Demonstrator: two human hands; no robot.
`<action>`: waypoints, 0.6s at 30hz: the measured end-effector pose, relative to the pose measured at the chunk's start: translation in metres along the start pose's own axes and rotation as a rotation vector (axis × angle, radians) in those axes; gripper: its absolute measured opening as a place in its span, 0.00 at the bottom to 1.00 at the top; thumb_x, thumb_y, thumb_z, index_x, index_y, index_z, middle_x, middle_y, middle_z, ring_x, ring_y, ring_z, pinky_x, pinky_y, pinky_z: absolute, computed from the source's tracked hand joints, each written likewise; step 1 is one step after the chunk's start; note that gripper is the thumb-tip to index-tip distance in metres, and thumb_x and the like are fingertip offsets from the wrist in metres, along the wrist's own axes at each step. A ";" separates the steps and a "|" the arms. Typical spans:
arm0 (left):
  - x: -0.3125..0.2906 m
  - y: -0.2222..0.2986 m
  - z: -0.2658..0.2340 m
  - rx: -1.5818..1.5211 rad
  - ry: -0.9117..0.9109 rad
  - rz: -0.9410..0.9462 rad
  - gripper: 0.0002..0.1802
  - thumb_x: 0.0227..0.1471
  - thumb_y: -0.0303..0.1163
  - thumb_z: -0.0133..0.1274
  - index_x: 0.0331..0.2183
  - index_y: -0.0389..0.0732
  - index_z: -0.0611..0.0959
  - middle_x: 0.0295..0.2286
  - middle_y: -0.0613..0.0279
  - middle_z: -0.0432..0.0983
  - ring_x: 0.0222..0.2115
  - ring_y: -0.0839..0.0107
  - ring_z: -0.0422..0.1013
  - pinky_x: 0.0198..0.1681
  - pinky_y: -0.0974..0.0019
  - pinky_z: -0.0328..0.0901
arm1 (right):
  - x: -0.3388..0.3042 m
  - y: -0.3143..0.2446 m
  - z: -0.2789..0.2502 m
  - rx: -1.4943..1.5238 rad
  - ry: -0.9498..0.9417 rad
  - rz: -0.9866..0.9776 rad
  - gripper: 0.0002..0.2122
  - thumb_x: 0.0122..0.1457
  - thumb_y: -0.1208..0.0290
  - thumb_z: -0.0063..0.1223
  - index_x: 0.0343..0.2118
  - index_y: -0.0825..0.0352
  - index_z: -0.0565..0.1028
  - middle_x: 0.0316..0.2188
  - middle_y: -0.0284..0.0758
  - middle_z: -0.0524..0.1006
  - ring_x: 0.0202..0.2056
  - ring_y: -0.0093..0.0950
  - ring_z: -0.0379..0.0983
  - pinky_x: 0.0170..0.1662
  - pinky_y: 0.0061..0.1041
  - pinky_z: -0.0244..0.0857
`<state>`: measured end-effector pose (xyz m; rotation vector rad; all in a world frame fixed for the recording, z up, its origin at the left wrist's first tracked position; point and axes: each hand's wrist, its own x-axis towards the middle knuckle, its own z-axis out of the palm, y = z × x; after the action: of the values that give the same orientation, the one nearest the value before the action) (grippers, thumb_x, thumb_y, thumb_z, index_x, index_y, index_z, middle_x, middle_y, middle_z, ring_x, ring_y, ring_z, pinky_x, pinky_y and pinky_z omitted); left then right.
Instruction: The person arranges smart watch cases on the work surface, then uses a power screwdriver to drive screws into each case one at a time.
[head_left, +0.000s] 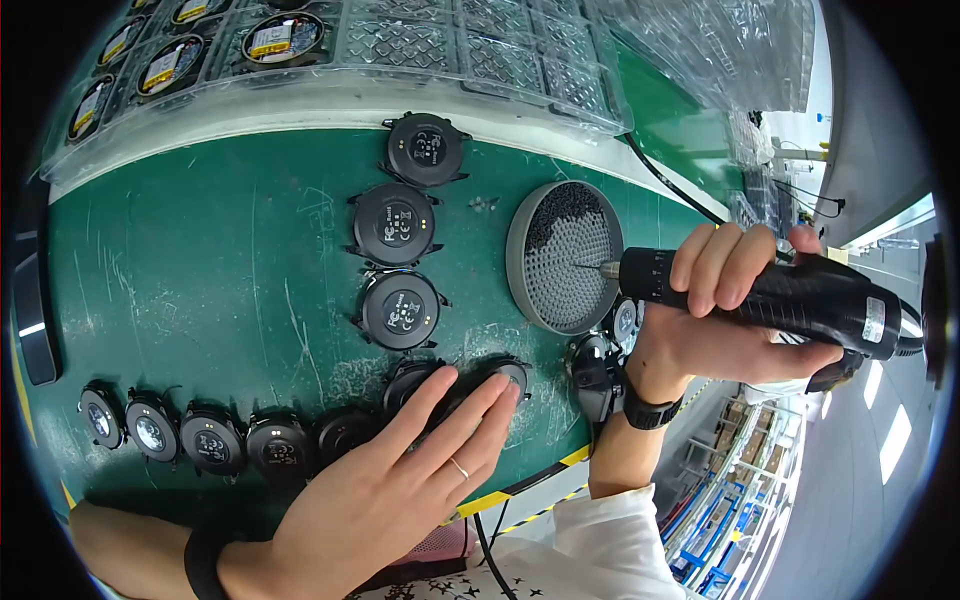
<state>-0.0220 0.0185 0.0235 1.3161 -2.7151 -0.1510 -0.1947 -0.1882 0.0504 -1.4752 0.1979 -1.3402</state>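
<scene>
My right hand (705, 345) is wrapped round a black electric screwdriver (800, 300), held nearly level. Its thin bit reaches over a round grey dish (517, 260) with a dimpled plate inside. Small dark screws (568, 210) are heaped at the dish's far side. My left hand (375, 490) lies with its fingers stretched out over two round black watch bodies, one watch body (404, 380) at the index finger and another watch body (516, 372) under the other fingertips. Whether the fingers press on them, I cannot tell.
Three more watch bodies (400, 308) form a column on the green mat (200, 260). Several others (212, 440) line the near left edge. Clear plastic trays (400, 45) at the back hold open watch cases (282, 40). A black cable (670, 180) runs behind the dish.
</scene>
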 end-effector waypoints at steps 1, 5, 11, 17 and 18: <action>0.000 0.000 -0.001 -0.003 -0.008 0.002 0.26 0.58 0.39 0.47 0.55 0.40 0.78 0.59 0.57 0.64 0.67 0.54 0.57 0.70 0.50 0.54 | 0.000 0.001 -0.001 -0.005 0.005 0.003 0.45 0.61 0.24 0.25 0.59 0.68 0.64 0.16 0.31 0.66 0.11 0.23 0.58 0.15 0.27 0.57; 0.004 -0.001 -0.010 0.044 -0.062 -0.012 0.26 0.58 0.38 0.47 0.56 0.39 0.78 0.60 0.57 0.64 0.67 0.55 0.56 0.70 0.49 0.54 | 0.001 0.003 0.002 -0.018 0.023 0.011 0.46 0.60 0.23 0.24 0.59 0.68 0.64 0.16 0.31 0.65 0.11 0.23 0.58 0.16 0.26 0.57; 0.003 0.000 -0.005 0.023 -0.054 -0.031 0.29 0.57 0.40 0.49 0.57 0.39 0.77 0.60 0.58 0.63 0.67 0.56 0.56 0.70 0.49 0.54 | 0.001 0.004 0.002 -0.038 0.031 0.003 0.46 0.60 0.23 0.23 0.59 0.68 0.64 0.16 0.31 0.65 0.11 0.23 0.58 0.16 0.26 0.57; 0.003 0.002 -0.006 -0.020 -0.112 -0.053 0.35 0.55 0.47 0.53 0.61 0.41 0.75 0.66 0.63 0.58 0.69 0.63 0.52 0.72 0.49 0.50 | 0.001 0.005 -0.001 -0.047 0.002 0.007 0.46 0.61 0.23 0.25 0.59 0.68 0.64 0.16 0.31 0.66 0.11 0.23 0.58 0.16 0.26 0.57; 0.003 0.001 -0.007 -0.020 -0.110 -0.054 0.35 0.55 0.47 0.53 0.61 0.41 0.75 0.66 0.63 0.58 0.69 0.63 0.52 0.72 0.49 0.50 | 0.001 0.005 -0.002 -0.047 -0.003 0.014 0.46 0.61 0.23 0.25 0.59 0.68 0.64 0.16 0.31 0.66 0.11 0.23 0.58 0.16 0.26 0.57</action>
<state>-0.0239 0.0163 0.0306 1.4166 -2.7609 -0.2621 -0.1933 -0.1923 0.0471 -1.5128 0.2388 -1.3305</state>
